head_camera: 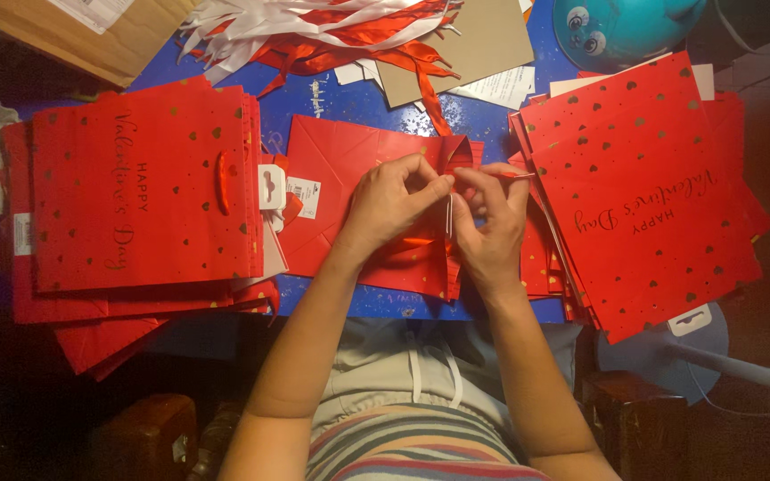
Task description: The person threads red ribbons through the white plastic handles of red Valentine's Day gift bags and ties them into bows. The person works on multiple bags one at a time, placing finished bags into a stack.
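Right now, left hand [391,198]: pinching the red bag [340,178] top edge.
Right hand [490,218]: fingers closed on a red ribbon [511,175].
Either side: stacked red bags [135,191].

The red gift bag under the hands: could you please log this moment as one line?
left hand: pinching red ribbon | right hand: pinching same | red gift bag: flat | stacks: both sides

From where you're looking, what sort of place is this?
Likely a home or small workshop table for assembling gift bags: stacks of flat red bags on both sides, a heap of red and white ribbons, and both hands working on one bag.
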The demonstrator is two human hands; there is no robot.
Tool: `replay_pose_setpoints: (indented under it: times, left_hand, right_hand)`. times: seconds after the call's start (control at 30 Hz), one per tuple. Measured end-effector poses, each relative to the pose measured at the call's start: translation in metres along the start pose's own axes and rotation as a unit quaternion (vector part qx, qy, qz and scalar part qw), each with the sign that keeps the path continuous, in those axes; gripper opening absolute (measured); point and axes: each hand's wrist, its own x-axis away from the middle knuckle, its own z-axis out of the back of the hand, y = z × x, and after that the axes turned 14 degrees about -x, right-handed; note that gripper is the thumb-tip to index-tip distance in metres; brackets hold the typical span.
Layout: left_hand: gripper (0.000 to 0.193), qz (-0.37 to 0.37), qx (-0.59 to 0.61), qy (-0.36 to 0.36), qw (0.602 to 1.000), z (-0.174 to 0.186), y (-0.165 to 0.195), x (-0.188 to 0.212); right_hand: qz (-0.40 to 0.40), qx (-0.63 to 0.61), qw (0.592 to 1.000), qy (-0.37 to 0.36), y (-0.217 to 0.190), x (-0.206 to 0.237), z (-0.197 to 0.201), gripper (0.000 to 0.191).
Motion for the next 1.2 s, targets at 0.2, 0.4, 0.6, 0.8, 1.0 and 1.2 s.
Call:
replay_pose_setpoints:
  times: [0.2,0.4,0.6,0.8,1.0,1.2]
  left_hand:
    - [0.033,0.008,-0.009,-0.001,1.000,-0.001,0.001,0.001]
    - [0.031,0.009,0.008,0.007,1.000,-0.004,0.001,0.000]
    - [0.034,0.008,0.012,0.004,1.000,-0.004,0.000,0.002]
    - [0.036,0.016,0.049,-0.014,0.999,-0.004,-0.001,0.004]
    - [0.028,0.006,0.163,-0.055,0.985,-0.002,-0.010,0.004]
    - [0.026,-0.037,0.221,-0.127,0.966,0.006,-0.016,0.010]
  right_hand:
    - [0.057,0.068,0.996,-0.020,0.010,0.002,0.004,0.011]
    - [0.001,-0.059,0.996,0.067,0.018,0.005,0.007,0.014]
    - [0.024,0.006,1.000,-0.012,0.002,0.003,0.001,0.025]
    - [0.000,0.003,1.000,0.004,0.001,0.002,0.001,0.012]
    - [0.045,0.034,0.998,0.003,0.002,0.004,0.005,0.018]
    - [0.025,0.050,0.998,0.019,0.001,0.006,0.005,0.013]
